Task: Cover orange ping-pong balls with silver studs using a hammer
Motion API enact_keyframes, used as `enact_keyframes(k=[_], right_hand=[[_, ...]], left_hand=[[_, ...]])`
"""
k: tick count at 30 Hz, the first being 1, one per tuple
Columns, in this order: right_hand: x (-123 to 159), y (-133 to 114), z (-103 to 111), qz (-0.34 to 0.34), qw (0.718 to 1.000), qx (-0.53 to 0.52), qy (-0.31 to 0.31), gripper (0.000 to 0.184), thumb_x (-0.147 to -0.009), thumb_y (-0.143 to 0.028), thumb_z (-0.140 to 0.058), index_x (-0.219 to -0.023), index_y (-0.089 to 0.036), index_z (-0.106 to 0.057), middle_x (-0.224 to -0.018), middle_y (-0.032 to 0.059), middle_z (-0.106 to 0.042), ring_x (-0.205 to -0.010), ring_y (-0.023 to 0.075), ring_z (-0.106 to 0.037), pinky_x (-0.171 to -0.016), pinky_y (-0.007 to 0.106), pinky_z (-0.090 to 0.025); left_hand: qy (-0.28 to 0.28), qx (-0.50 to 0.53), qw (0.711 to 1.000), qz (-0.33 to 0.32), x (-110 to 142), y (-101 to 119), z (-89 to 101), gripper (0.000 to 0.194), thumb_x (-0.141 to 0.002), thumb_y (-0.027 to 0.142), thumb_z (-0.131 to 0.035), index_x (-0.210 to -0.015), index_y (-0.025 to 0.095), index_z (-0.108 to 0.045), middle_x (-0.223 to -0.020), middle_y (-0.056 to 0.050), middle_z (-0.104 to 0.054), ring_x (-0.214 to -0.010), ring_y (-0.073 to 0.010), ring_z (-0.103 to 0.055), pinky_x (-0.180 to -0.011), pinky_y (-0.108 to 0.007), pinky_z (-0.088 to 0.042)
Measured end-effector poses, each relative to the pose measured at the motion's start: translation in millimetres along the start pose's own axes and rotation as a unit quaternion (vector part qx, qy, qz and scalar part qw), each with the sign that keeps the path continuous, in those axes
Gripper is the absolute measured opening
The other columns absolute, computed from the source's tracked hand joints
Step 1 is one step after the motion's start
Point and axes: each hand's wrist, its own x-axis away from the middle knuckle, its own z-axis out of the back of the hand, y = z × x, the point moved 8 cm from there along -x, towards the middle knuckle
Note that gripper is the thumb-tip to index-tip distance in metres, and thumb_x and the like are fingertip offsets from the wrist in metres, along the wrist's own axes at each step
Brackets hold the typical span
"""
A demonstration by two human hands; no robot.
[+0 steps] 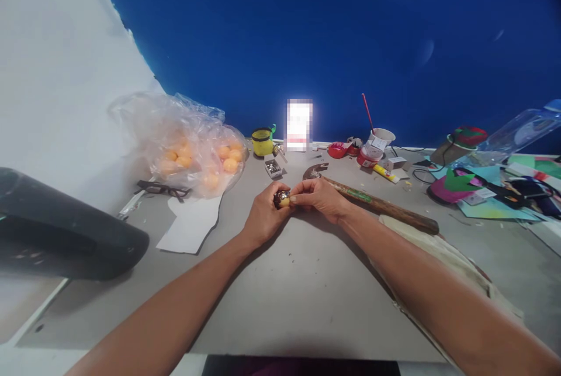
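Note:
My left hand (265, 212) is closed around a small orange ball (284, 203) whose upper side is covered with shiny metal pieces like thumbtack heads. My right hand (318, 197) meets it from the right, thumb and forefinger pinched against the ball's side. Whatever sits between those fingertips is too small to make out. Just beyond my hands, a small open box (273, 168) holds many little silvery pieces. A claw hammer (368, 199) with a worn wooden handle lies right beside my right hand, its head pointing toward the wall.
Clear plastic bags of orange balls (182, 154) lie at left, near eyeglasses (163, 189) and white paper (193, 224). A dark cylinder (65, 230) leans in from the left. Behind are a yellow cup (263, 143) and paint pot (368, 157). Cloth (442, 265) lies under my right forearm.

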Motion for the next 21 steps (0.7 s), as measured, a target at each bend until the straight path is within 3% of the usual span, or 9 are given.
enact_keyframes(k=[12, 17, 21], right_hand=[[5.3, -5.1, -8.5, 0.032, 0.999, -0.004, 0.035, 0.024, -0.059, -0.032, -0.085, -0.071, -0.015, -0.073, -0.063, 0.0023, -0.069, -0.058, 0.0116, -0.054, -0.057, 0.027, -0.039], [7.5, -11.3, -7.3, 0.089, 0.991, 0.070, 0.077, 0.017, -0.066, -0.032, -0.077, -0.071, -0.017, -0.073, -0.065, 0.0004, -0.067, -0.060, 0.0123, -0.053, -0.058, 0.027, -0.041], [11.3, -21.8, -10.0, 0.137, 0.974, 0.161, 0.077, 0.011, -0.071, -0.029, -0.070, -0.072, -0.018, -0.071, -0.069, 0.0009, -0.069, -0.066, 0.0146, -0.057, -0.064, 0.028, -0.044]], left_hand=[[0.030, 0.014, 0.999, 0.008, 1.4, -3.4, 2.5, 0.023, -0.075, 0.027, -0.071, -0.095, 0.021, -0.062, -0.083, 0.003, -0.066, -0.069, -0.0141, -0.056, -0.065, -0.027, -0.044], [0.043, 0.004, 0.999, 0.008, 2.0, -3.1, 3.9, 0.022, -0.073, 0.020, -0.066, -0.095, 0.020, -0.061, -0.083, 0.002, -0.066, -0.070, -0.0144, -0.057, -0.067, -0.028, -0.044], [0.040, 0.009, 0.999, 0.002, 1.3, -1.3, 3.1, 0.019, -0.074, 0.019, -0.062, -0.093, 0.021, -0.062, -0.083, 0.002, -0.066, -0.071, -0.0145, -0.056, -0.067, -0.028, -0.044]])
